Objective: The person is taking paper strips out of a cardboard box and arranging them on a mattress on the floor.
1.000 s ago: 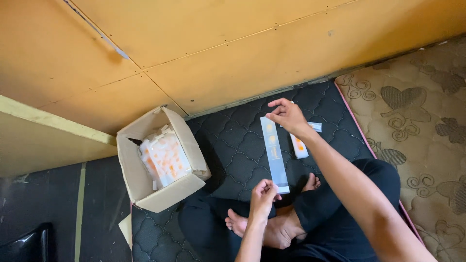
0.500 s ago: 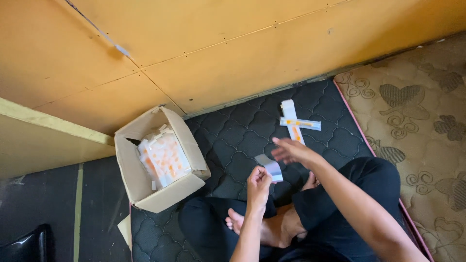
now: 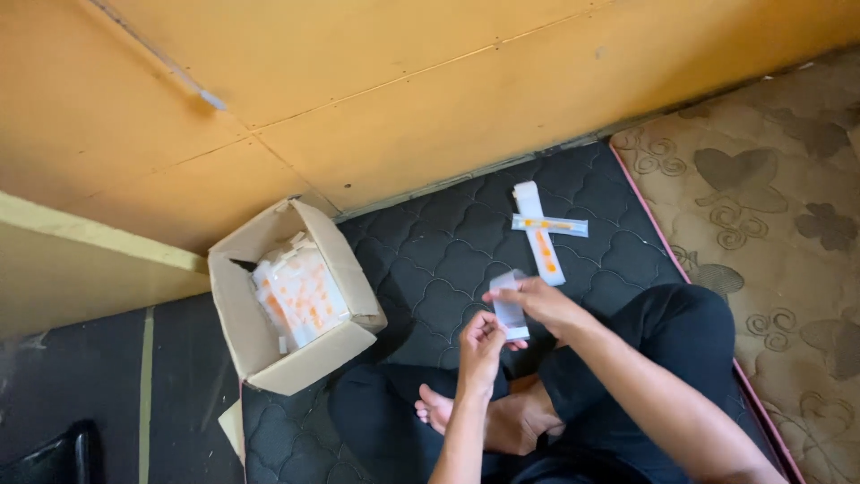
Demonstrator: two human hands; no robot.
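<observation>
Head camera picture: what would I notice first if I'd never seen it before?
Probably the two hands in the middle: the left hand and right hand hold a small white packet between them over the dark quilted mat. Just beyond, two long white packets with orange marks lie crossed on the mat. To the left, an open cardboard box holds more of them.
</observation>
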